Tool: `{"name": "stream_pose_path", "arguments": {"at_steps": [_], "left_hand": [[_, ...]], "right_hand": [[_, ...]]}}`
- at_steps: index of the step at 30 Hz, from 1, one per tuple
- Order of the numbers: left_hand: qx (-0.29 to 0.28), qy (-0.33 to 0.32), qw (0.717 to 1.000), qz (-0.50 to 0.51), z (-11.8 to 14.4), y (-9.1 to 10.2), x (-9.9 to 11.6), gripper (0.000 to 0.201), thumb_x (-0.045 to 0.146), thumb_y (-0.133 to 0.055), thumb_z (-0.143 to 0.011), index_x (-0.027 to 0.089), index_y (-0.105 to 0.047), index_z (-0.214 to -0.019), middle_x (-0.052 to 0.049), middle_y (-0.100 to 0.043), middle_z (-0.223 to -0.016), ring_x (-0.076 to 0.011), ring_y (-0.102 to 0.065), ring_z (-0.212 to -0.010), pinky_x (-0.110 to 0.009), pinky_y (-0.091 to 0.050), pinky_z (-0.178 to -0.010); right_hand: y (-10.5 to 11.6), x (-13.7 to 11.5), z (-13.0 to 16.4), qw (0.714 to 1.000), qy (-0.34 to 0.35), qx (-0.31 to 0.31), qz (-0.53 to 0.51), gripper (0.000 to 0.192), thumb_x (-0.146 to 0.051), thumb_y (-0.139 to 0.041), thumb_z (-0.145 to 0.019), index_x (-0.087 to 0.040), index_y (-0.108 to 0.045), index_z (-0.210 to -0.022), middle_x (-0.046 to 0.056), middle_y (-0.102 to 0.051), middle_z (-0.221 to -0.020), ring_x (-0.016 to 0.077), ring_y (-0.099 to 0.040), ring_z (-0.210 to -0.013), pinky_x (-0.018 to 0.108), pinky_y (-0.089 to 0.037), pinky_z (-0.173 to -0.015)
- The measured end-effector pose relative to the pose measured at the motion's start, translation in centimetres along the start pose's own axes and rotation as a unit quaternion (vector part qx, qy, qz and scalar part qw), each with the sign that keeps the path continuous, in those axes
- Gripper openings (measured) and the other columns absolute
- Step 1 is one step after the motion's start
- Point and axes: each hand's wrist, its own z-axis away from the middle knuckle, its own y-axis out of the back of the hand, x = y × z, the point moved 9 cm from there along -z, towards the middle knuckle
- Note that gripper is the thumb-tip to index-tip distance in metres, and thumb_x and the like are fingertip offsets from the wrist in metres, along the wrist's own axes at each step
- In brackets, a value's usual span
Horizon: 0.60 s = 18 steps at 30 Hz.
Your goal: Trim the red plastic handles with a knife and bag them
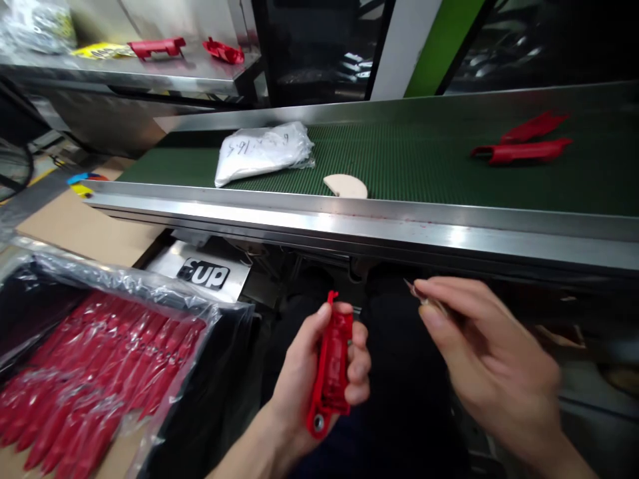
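Note:
A long red plastic part [333,362], hollow on the side that faces me, lies in my left hand [294,372]. Its lower end has a metal-lined round hole, and my thumb and fingers wrap its sides. To the right, apart from the part, my right hand [492,359] pinches a small thin pointed blade [410,287] between thumb and forefinger. Most of that blade is hidden by my fingers. Both hands are in front of the conveyor's near edge, above my dark-clothed lap.
A green conveyor belt [399,153] with a metal rail [309,211] crosses ahead, bearing a white bag [262,152], a beige disc piece [347,185] and red parts [529,150]. At lower left, a lined box holds many plastic-covered red parts [110,359]. Further red pieces [157,48] lie on a metal table [210,76].

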Motion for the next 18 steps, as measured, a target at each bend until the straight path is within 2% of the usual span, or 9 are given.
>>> {"name": "stream_pose_path", "arguments": {"at_steps": [2,3,5,7,11,14,18], "left_hand": [[0.027,-0.052,0.998,-0.015,-0.4,-0.5,1.7,0.028,0.04,-0.04,-0.096,0.018,-0.055,-0.102,-0.003,-0.051,-0.08,-0.0094,-0.047,-0.054,-0.017,-0.036,-0.042],[0.044,-0.082,0.995,-0.028,-0.6,-0.6,2.6,0.024,0.038,-0.042,-0.096,0.018,-0.055,-0.1,-0.003,-0.051,-0.081,-0.0096,-0.047,-0.057,-0.017,-0.037,-0.044],[0.082,-0.143,0.984,-0.062,-0.8,-0.8,4.1,0.014,0.032,-0.049,-0.094,0.019,-0.054,-0.098,-0.002,-0.052,-0.083,-0.0098,-0.048,-0.061,-0.018,-0.042,-0.051],[0.105,-0.184,0.973,-0.094,-0.9,-1.2,4.9,0.009,0.027,-0.056,-0.091,0.021,-0.053,-0.097,-0.001,-0.054,-0.085,-0.0103,-0.052,-0.068,-0.02,-0.049,-0.063],[0.084,-0.2,0.969,-0.115,-1.1,-2.2,5.3,0.013,0.024,-0.056,-0.091,0.022,-0.056,-0.104,-0.005,-0.06,-0.098,-0.0139,-0.058,-0.087,-0.025,-0.052,-0.077],[0.074,-0.217,0.962,-0.151,-0.9,-2.5,5.9,0.019,0.023,-0.054,-0.092,0.021,-0.06,-0.11,-0.008,-0.06,-0.109,-0.0178,-0.055,-0.102,-0.03,-0.052,-0.086],[0.085,-0.229,0.942,-0.229,-0.6,-2.6,6.6,0.029,0.025,-0.059,-0.089,0.017,-0.062,-0.117,-0.01,-0.063,-0.111,-0.0199,-0.057,-0.102,-0.03,-0.052,-0.087]], "right_hand": [[-1.5,0.2,1.4,0.996,-0.054,-0.043,-0.058,0.031,-0.018,-0.058,-0.09,-0.025,-0.059,-0.121,0.003,-0.062,-0.108,0.0125,-0.064,-0.09,0.019,-0.056,-0.074],[-2.3,-0.2,2.1,0.992,-0.058,-0.074,-0.08,0.034,-0.019,-0.06,-0.09,-0.024,-0.057,-0.123,0.003,-0.062,-0.103,0.0102,-0.063,-0.081,0.017,-0.055,-0.067],[-3.9,-1.7,3.1,0.986,-0.031,-0.126,-0.1,0.039,-0.021,-0.063,-0.087,-0.022,-0.054,-0.124,0.002,-0.06,-0.097,0.0076,-0.058,-0.066,0.015,-0.054,-0.057],[-4.6,-2.9,3.5,0.985,0.002,-0.139,-0.1,0.039,-0.017,-0.064,-0.085,-0.019,-0.054,-0.123,0.003,-0.059,-0.098,0.0083,-0.058,-0.068,0.016,-0.055,-0.059],[-3.1,-2.6,2.3,0.996,0.022,-0.049,-0.073,0.033,-0.004,-0.06,-0.085,-0.017,-0.061,-0.116,0.006,-0.062,-0.102,0.0125,-0.063,-0.09,0.019,-0.055,-0.078],[-1.2,-1.1,1.4,0.998,0.007,0.003,-0.057,0.034,-0.005,-0.063,-0.084,-0.018,-0.063,-0.115,0.005,-0.064,-0.103,0.0125,-0.064,-0.09,0.019,-0.055,-0.079],[0.7,1.0,0.7,0.998,-0.041,0.035,-0.042,0.03,-0.014,-0.068,-0.084,-0.025,-0.066,-0.113,0.001,-0.067,-0.103,0.0113,-0.064,-0.084,0.018,-0.055,-0.074]]}}
